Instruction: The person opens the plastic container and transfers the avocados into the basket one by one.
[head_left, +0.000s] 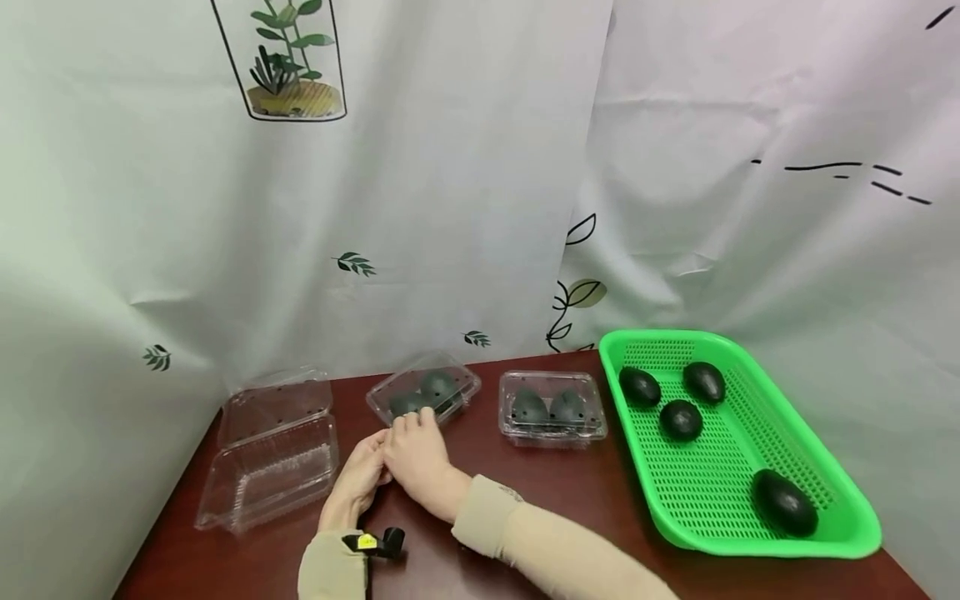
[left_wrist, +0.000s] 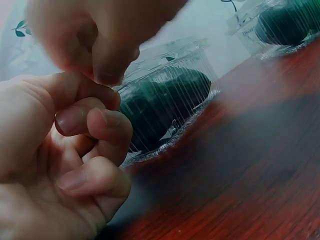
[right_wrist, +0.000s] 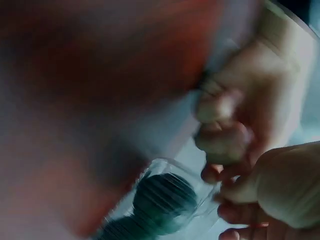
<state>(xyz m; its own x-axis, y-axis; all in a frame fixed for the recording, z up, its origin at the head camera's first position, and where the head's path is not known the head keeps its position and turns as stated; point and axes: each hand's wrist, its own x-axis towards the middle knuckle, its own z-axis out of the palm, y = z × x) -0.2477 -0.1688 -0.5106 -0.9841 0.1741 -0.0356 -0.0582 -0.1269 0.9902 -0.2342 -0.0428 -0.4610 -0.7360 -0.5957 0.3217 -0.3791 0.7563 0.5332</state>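
A lidded clear plastic box (head_left: 467, 385) sits turned at an angle near the back of the table, with two dark avocados (head_left: 438, 385) inside. At its near left corner my two hands meet. My left hand (head_left: 358, 477) has its fingers curled, and its forefinger and thumb pinch the box's rim. From above, my right hand (head_left: 420, 458) pinches at the same corner, its thumb against the left forefinger in the left wrist view. In that view the avocados (left_wrist: 167, 97) show through the ribbed side wall. The fingers hide the corner itself.
An open clear box (head_left: 277, 450) with its lid raised stands at the left. To the right is another lidded box (head_left: 551, 379) holding two avocados. A green plastic basket (head_left: 757, 546) with several loose avocados (head_left: 783, 502) fills the right side. A patterned curtain (head_left: 465, 183) hangs behind the table.
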